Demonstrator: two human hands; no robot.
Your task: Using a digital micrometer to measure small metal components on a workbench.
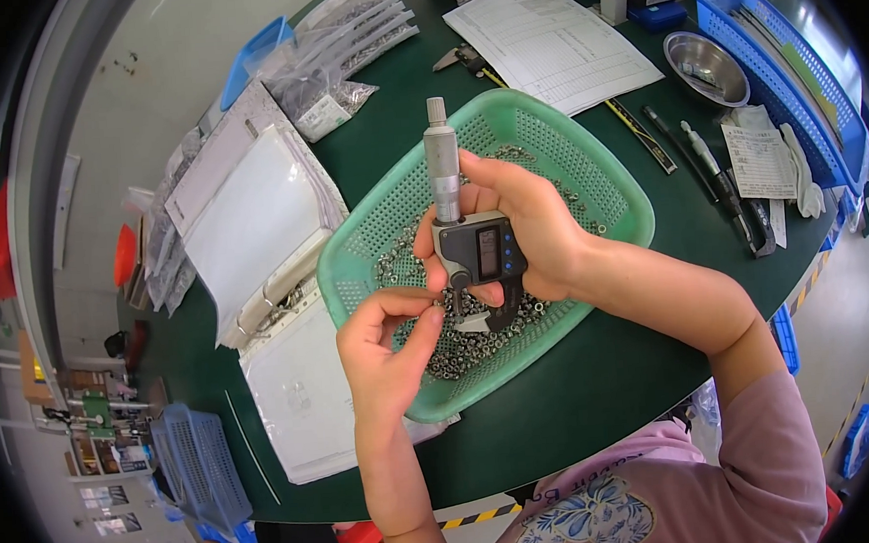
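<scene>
— Above the green mesh basket (588, 177), near the surface's front edge, what is seen in the head view?

— A digital micrometer (464, 232) is held upright by the right hand (521, 228); its fingers are clenched around the frame, with the thimble pointing toward the far edge.

— And the left hand (384, 339)?

— It is raised just beside the micrometer's lower jaw. Its fingers (420, 324) are pinched together at the anvil gap; whether a small part is grasped there cannot be told.

— What is kept in the basket?

— Small metal nuts (469, 344) are heaped in it, under both hands.

— What else is laid on the dark green surface (600, 381)?

— White folders (252, 213) are laid by the left edge, a printed sheet (550, 45) by the far edge, and a steel bowl (706, 66) beside a blue basket (790, 61) at the right.
</scene>
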